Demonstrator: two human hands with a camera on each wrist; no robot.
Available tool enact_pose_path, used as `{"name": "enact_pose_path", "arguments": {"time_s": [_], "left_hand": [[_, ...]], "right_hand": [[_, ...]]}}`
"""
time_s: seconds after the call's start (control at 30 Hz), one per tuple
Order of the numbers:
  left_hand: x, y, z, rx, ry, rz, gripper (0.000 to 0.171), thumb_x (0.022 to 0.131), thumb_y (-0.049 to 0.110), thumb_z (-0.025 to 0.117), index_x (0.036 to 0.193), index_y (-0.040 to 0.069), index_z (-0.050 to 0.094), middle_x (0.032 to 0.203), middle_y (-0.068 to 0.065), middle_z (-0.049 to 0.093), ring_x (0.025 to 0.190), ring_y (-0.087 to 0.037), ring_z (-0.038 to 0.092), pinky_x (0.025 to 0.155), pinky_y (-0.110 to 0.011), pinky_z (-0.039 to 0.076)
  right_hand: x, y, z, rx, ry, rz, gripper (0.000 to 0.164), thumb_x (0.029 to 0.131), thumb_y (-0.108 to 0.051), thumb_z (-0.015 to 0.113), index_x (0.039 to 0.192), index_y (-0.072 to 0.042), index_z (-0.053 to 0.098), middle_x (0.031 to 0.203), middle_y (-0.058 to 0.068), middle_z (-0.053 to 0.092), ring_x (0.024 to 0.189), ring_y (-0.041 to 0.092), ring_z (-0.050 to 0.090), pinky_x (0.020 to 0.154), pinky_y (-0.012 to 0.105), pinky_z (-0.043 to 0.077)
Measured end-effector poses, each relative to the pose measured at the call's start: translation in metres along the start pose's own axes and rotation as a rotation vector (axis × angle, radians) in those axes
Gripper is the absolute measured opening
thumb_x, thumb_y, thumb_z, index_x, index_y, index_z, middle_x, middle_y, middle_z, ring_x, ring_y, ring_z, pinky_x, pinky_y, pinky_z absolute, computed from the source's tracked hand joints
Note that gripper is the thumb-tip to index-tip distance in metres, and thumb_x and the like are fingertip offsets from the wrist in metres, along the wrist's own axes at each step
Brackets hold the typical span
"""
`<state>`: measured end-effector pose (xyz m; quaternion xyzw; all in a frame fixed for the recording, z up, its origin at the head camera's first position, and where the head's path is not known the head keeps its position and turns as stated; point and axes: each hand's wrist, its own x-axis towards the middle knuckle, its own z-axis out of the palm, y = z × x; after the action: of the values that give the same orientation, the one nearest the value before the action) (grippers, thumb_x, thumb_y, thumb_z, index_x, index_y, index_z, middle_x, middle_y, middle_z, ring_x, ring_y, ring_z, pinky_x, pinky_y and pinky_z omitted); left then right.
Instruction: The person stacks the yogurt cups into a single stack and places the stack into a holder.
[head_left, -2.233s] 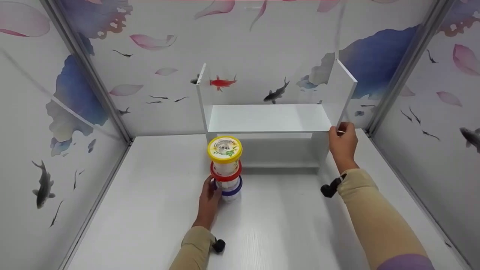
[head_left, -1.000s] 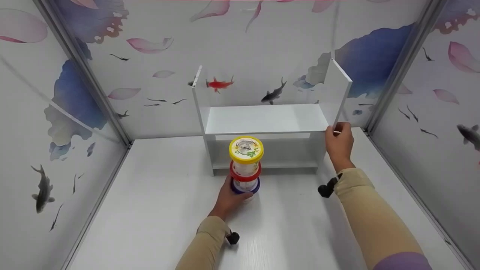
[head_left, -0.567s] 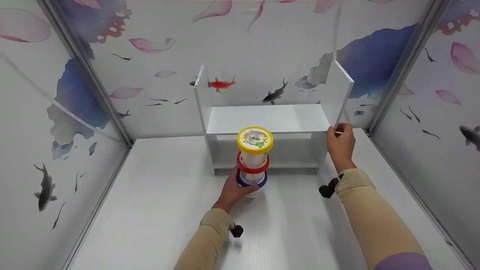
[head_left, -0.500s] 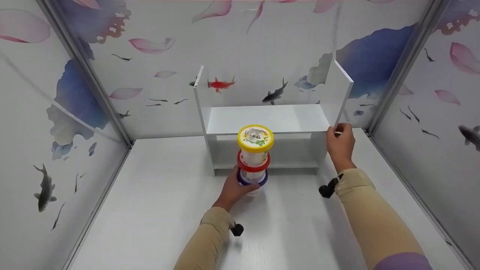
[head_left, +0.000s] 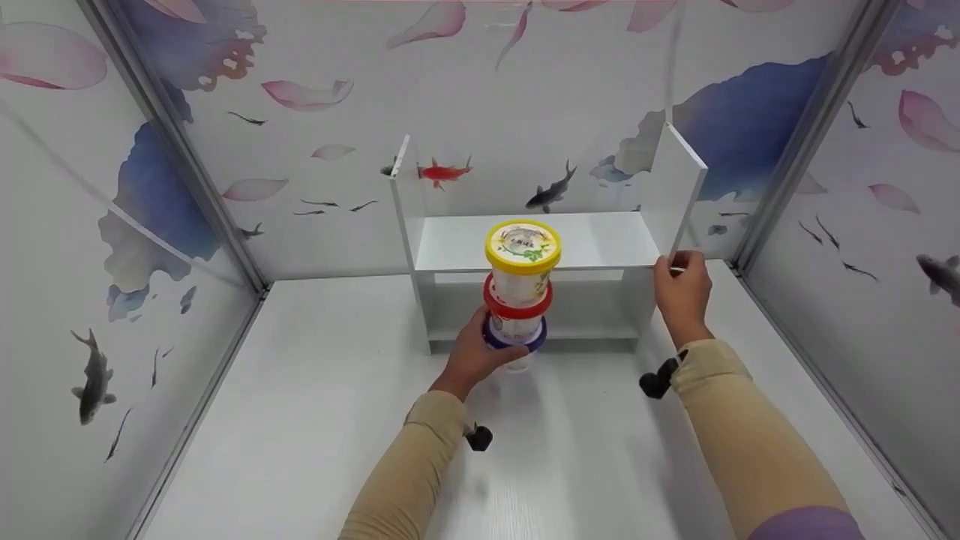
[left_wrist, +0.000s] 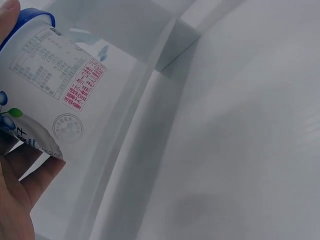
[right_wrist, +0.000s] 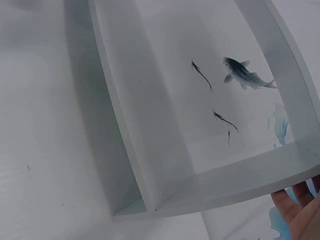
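Note:
Three tubs stand in one upright stack: a yellow-lidded tub (head_left: 523, 247) on top, a red-lidded tub (head_left: 517, 297) in the middle, a blue-lidded tub (head_left: 516, 331) lowest. My left hand (head_left: 478, 357) grips the lowest one, thumb across its front, and holds the stack raised over the table. The left wrist view shows the printed side of this blue-lidded tub (left_wrist: 50, 75), with fingers at its lower end. My right hand (head_left: 684, 292) holds the right side panel of the white shelf (head_left: 465, 244); in the right wrist view its fingers (right_wrist: 286, 206) lie against the panel's outer face.
The shelf has an upper board between two tall sides and a lower board (head_left: 592, 330) beneath. It stands on a white table (head_left: 322, 405) close to the printed back wall (head_left: 480, 97). Side walls with metal corner posts (head_left: 180, 165) enclose the table.
My left hand has moved right, closed round the lowest tub and raised the whole stack forward, so it now overlaps the upper board in the head view. The right hand has stayed on the shelf.

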<state>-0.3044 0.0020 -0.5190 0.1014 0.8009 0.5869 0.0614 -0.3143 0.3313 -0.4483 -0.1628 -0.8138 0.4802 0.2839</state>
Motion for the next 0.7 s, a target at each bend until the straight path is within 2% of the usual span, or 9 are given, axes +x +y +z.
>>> {"name": "enact_pose_path", "arguments": {"time_s": [0.23,0.4,0.7], "left_hand": [[0.006,0.021,-0.006,-0.016,0.005,-0.039,0.101,0.069,0.040,0.094,0.152,0.034,0.038,0.147,0.008,0.050,0.138,-0.025,0.046,0.116,-0.054,0.036],[0.010,0.035,-0.011,-0.016,0.005,-0.022,0.099,0.069,0.043,0.094,0.151,0.034,0.039,0.147,0.009,0.051,0.137,-0.023,0.046,0.114,-0.054,0.037],[0.015,0.064,-0.019,0.018,-0.005,0.048,0.097,0.071,0.047,0.092,0.151,0.032,0.040,0.144,0.009,0.054,0.135,-0.022,0.050,0.113,-0.052,0.040]], "right_hand": [[0.001,0.000,0.000,-0.005,-0.010,0.010,0.044,0.103,-0.032,0.046,0.129,0.002,0.051,0.123,0.021,0.059,0.110,0.030,0.062,0.088,0.042,0.054],[0.001,0.001,0.000,-0.007,-0.016,0.012,0.044,0.103,-0.033,0.045,0.129,0.002,0.051,0.123,0.019,0.059,0.109,0.029,0.062,0.087,0.041,0.053],[0.000,0.001,0.000,-0.008,0.000,-0.009,0.042,0.102,-0.030,0.046,0.127,0.003,0.053,0.122,0.020,0.060,0.108,0.030,0.061,0.087,0.040,0.051]]}}
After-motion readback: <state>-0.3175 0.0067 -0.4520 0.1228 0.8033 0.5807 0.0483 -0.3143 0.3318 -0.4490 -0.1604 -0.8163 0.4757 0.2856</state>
